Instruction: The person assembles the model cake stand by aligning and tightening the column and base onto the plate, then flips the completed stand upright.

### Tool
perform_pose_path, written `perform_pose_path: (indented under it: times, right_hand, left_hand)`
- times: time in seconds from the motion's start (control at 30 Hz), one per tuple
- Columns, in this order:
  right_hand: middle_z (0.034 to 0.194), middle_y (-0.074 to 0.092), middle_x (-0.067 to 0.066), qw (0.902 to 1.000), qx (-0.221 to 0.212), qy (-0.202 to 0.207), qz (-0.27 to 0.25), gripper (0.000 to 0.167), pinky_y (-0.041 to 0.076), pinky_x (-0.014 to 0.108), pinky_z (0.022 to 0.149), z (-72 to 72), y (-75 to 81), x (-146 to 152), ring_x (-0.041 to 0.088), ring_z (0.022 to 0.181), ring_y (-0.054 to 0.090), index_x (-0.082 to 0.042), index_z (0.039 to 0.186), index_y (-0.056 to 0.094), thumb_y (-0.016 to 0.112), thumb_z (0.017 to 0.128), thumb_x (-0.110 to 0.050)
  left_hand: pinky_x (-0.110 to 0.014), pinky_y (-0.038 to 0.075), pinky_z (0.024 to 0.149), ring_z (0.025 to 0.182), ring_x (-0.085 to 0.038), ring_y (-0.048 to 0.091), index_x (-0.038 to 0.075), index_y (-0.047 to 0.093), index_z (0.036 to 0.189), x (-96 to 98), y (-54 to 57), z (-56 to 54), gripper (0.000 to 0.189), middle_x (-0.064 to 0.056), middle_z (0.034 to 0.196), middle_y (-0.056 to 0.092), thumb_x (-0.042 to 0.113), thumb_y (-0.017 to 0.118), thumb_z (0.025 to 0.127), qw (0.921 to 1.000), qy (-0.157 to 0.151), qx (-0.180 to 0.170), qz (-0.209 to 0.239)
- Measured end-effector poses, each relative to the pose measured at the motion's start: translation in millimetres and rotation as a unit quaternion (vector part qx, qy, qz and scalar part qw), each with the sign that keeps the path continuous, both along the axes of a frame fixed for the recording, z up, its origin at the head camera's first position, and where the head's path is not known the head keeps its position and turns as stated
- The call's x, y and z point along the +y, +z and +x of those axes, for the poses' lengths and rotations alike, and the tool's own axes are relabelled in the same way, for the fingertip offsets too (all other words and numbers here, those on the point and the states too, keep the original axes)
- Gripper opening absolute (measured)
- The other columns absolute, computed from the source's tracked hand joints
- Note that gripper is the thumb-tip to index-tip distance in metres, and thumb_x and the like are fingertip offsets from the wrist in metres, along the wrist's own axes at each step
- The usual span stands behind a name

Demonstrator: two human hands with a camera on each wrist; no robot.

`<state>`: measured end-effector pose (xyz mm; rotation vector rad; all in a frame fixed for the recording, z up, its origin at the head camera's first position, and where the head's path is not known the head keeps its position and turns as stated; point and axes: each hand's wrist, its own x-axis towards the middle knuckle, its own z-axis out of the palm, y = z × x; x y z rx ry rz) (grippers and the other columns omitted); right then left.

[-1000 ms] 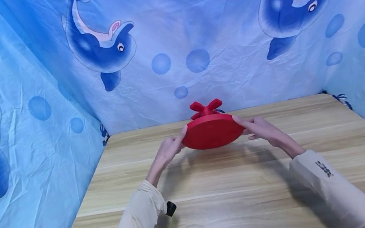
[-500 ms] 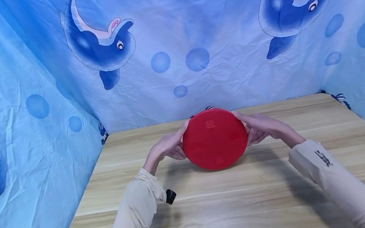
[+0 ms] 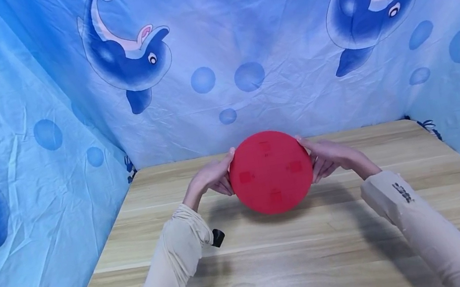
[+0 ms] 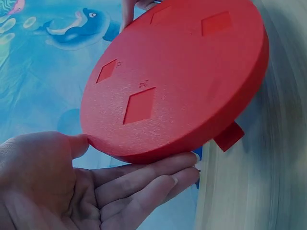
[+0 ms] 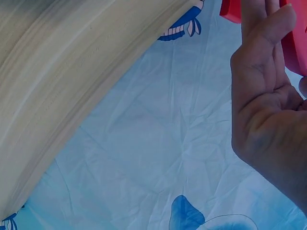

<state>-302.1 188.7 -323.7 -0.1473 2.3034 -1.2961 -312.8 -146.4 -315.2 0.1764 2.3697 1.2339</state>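
Note:
A round red disc (image 3: pixel 271 174) is held tilted over the far part of the table, its flat face turned toward the head camera. Several shallow square recesses mark that face, with tiny marks beside them too small to read. My left hand (image 3: pixel 211 175) pinches the left rim, thumb at the edge and fingers behind, as the left wrist view also shows. On the opposite rim, my right hand (image 3: pixel 334 154) holds the disc between thumb and fingers. From behind the disc a red prong (image 4: pixel 229 137) sticks out in the left wrist view; the rest of the back is hidden.
The wood-grain table (image 3: pixel 276 266) extends toward me beneath both forearms. Blue curtains (image 3: pixel 213 40) printed with dolphins enclose its back and sides, close behind the disc. A small black piece (image 3: pixel 218 237) sits at the left sleeve.
The disc has tipped up, so its flat face went from a narrow ellipse to nearly round. The red crossed prongs seen above it earlier are now hidden behind. Both hands keep their hold.

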Motion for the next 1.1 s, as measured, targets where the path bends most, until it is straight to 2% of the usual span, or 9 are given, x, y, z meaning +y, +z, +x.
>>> perform_pose_path:
  times: [0.13,0.27,0.63,0.83,1.1]
  right_hand:
    - [0.079,0.075,0.02,1.0,0.007,-0.004,-0.003,0.087,0.06,0.032,0.066,-1.2,-0.9,0.8,0.028,0.074,0.076,0.009,0.102,0.07,0.032,0.105,-0.068]
    - [0.076,0.074,0.019,0.9999,0.009,-0.002,-0.006,0.083,0.06,0.032,0.065,-1.7,-0.4,0.9,0.027,0.072,0.076,0.01,0.101,0.069,0.033,0.106,-0.065]
    - [0.072,0.073,0.014,0.9996,0.01,-0.016,-0.022,0.067,0.061,0.031,0.064,-4.5,-4.6,2.3,0.021,0.066,0.074,0.007,0.096,0.069,0.04,0.11,-0.052]
    - [0.069,0.072,0.011,0.9996,0.01,-0.025,-0.01,0.062,0.058,0.028,0.062,-7.7,-11.2,0.6,0.016,0.063,0.071,0.004,0.089,0.073,0.042,0.111,-0.045]
    - [0.067,0.071,0.008,0.9988,0.01,-0.042,-0.022,0.053,0.051,0.021,0.054,-12.7,-20.7,0.2,0.012,0.06,0.069,-0.002,0.082,0.072,0.042,0.111,-0.034]
  left_hand:
    - [-0.037,0.063,0.061,0.075,-0.039,0.075,-0.008,0.072,0.08,-0.2,-3.5,-0.6,0.086,-0.023,0.071,0.072,0.063,0.033,0.107,0.9997,0.003,0.025,0.003]
    - [-0.035,0.062,0.058,0.063,-0.03,0.074,-0.006,0.071,0.074,-1.0,-8.7,-2.7,0.082,-0.021,0.068,0.071,0.059,0.034,0.109,0.9986,0.01,0.052,0.007]
    - [-0.032,0.061,0.056,0.054,-0.021,0.071,-0.005,0.069,0.069,2.5,-17.7,-6.1,0.074,-0.019,0.063,0.069,0.049,0.041,0.111,0.9947,0.031,0.098,0.006]
    - [-0.039,0.063,0.065,0.05,-0.017,0.068,0.0,0.066,0.073,7.6,-26.7,-9.8,0.059,-0.013,0.058,0.066,0.04,0.046,0.111,0.991,0.062,0.119,0.005]
    - [-0.042,0.063,0.071,0.051,-0.015,0.066,0.0,0.067,0.08,10.1,-42.1,-14.0,0.049,-0.01,0.057,0.064,0.031,0.047,0.111,0.9883,0.092,0.119,0.025]
